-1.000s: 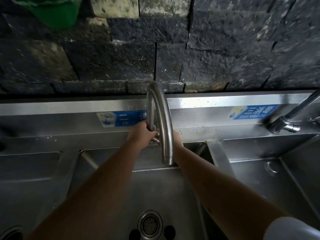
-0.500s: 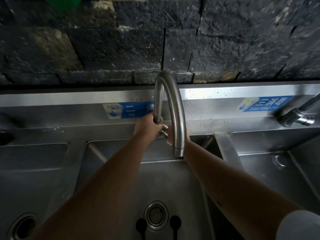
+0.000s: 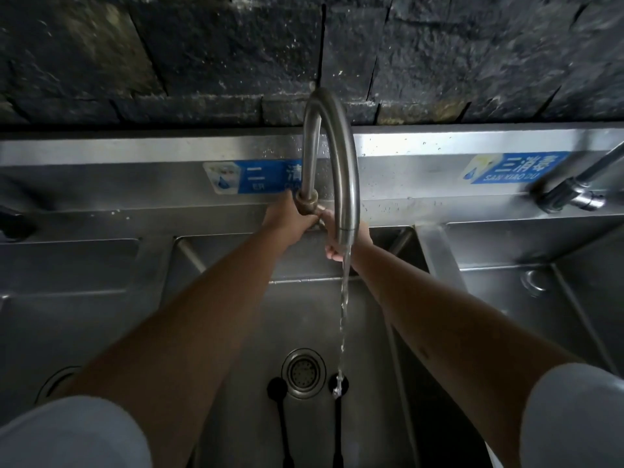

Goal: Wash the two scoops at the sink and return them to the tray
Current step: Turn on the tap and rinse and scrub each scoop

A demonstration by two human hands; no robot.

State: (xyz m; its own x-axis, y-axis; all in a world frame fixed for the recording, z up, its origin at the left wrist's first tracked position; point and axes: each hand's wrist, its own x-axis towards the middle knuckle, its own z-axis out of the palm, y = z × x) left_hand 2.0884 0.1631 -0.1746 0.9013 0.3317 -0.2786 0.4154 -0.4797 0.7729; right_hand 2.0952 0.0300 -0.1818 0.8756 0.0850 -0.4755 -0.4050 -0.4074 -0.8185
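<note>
Two black scoops lie on the floor of the middle sink basin (image 3: pixel 236 332), one (image 3: pixel 277 390) left of the round drain (image 3: pixel 303 372), the other (image 3: pixel 337 386) right of it, handles pointing toward me. A thin stream of water (image 3: pixel 343 309) falls from the curved steel tap (image 3: pixel 332 157) onto the right scoop's bowl. My left hand (image 3: pixel 287 219) is closed around the tap's base. My right hand (image 3: pixel 332 246) sits behind the spout at the tap's valve, partly hidden; its grip cannot be made out. No tray is in view.
A second basin (image 3: pixel 540 332) lies to the right behind a steel divider, with another tap (image 3: pixel 574 194) at its back. A flat steel section with a round hole (image 3: pixel 54 380) is on the left. A steel backsplash and dark stone wall (image 3: pixel 236 62) close off the rear.
Water has started flowing from the tap. The camera has tilted down, so both scoops and the drain are now more fully in view. Both hands stay at the tap's base.
</note>
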